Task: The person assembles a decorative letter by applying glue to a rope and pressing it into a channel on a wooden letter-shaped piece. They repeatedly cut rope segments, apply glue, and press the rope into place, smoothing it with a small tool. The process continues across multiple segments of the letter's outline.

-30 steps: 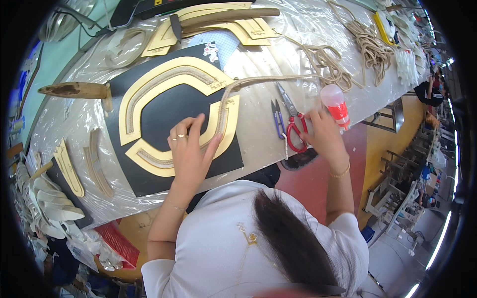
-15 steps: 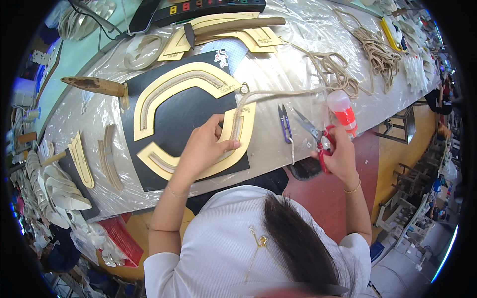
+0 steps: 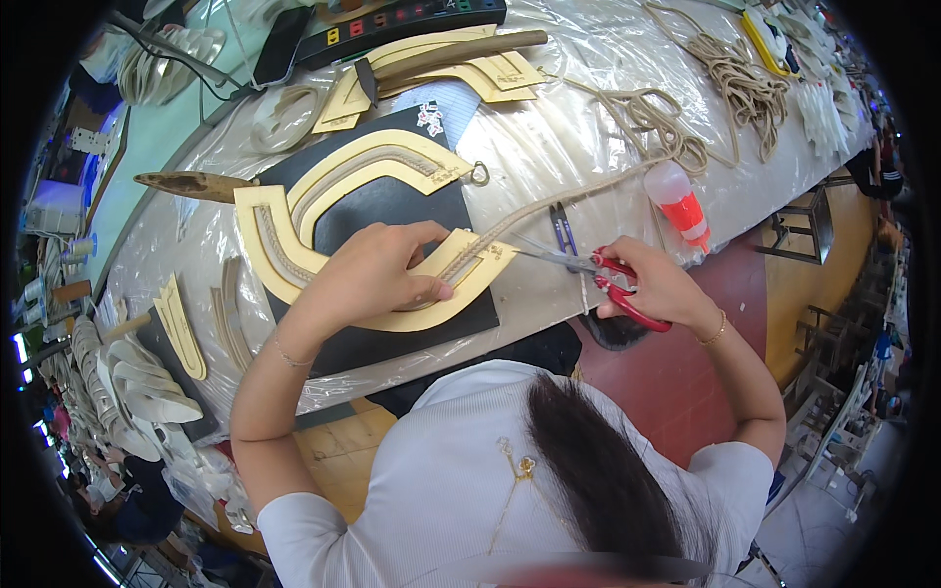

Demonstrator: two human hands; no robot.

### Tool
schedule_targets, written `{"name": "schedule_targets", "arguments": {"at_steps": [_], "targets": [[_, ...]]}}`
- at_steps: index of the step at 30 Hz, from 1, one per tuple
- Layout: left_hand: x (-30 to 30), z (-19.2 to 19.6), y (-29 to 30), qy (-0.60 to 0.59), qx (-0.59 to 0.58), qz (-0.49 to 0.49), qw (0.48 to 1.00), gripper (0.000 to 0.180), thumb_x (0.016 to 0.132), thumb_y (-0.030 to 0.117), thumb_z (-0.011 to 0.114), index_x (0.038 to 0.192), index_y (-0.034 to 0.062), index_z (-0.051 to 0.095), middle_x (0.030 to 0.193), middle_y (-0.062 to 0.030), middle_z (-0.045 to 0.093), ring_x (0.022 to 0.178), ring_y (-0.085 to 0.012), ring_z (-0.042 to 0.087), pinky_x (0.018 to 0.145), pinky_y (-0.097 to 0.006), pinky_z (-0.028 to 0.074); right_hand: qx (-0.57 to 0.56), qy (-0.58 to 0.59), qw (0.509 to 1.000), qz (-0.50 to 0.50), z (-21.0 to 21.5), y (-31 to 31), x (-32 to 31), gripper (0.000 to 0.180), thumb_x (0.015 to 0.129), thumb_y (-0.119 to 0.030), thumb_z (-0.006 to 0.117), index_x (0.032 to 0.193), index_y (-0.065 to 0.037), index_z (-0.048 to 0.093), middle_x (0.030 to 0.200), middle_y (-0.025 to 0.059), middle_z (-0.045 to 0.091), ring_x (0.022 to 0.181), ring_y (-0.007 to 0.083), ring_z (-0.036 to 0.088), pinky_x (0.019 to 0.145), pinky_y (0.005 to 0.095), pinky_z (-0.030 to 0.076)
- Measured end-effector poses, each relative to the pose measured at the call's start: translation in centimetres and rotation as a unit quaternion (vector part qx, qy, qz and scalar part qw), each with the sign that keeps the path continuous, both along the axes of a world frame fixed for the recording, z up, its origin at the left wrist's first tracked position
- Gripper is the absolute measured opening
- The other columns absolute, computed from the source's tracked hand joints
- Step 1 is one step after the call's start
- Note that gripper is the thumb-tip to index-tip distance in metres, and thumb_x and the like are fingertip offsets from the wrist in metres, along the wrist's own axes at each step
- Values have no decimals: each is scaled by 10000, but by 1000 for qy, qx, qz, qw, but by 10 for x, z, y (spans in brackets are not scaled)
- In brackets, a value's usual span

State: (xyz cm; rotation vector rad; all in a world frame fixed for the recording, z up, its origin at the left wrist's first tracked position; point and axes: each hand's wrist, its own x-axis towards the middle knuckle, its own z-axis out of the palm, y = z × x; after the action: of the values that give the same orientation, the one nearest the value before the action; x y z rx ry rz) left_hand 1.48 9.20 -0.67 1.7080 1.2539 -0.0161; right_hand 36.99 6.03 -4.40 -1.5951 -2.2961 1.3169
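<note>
My left hand (image 3: 377, 269) presses flat on a yellow C-shaped template (image 3: 294, 220) lying on a black mat (image 3: 392, 211). A beige braided cord (image 3: 559, 201) runs along the template's groove and out to the right across the table. My right hand (image 3: 652, 284) grips red-handled scissors (image 3: 588, 265), whose blades point left toward the cord at the template's lower end. A small blue thread snip (image 3: 561, 227) lies just above the scissors.
A glue bottle (image 3: 676, 201) with an orange cap lies right of the scissors. Coils of rope (image 3: 686, 108), more yellow templates (image 3: 451, 64), a wooden tool (image 3: 191, 183), a power strip (image 3: 402, 20) and white sole pieces (image 3: 127, 382) crowd the plastic-covered table (image 3: 588, 59).
My right hand lifted the red scissors from beside the glue bottle and brought their blades left to the cord. My left hand shifted down onto the template's lower arm.
</note>
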Motion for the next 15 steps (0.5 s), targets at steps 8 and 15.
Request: {"name": "schedule_targets", "arguments": {"at_steps": [8,15], "targets": [[3,6,15,19,-21,-5,1000,362,745,270,825,895,-20,668,659,-155,631,601,-293,610,598,-385,438,87,47,995,-29,-11,2,-38,745,646,-494,883,1121,-7,581,1043,133,594,974,321,643,850,384,509],[5,10,24,65,-8,-57,996,367,717,290,835,781,-23,653,674,-178,627,658,-343,615,622,-415,448,83,51,995,-4,-7,9,-31,754,623,-469,900,1125,-11,573,1050,142,587,998,316,618,883,387,496]]}}
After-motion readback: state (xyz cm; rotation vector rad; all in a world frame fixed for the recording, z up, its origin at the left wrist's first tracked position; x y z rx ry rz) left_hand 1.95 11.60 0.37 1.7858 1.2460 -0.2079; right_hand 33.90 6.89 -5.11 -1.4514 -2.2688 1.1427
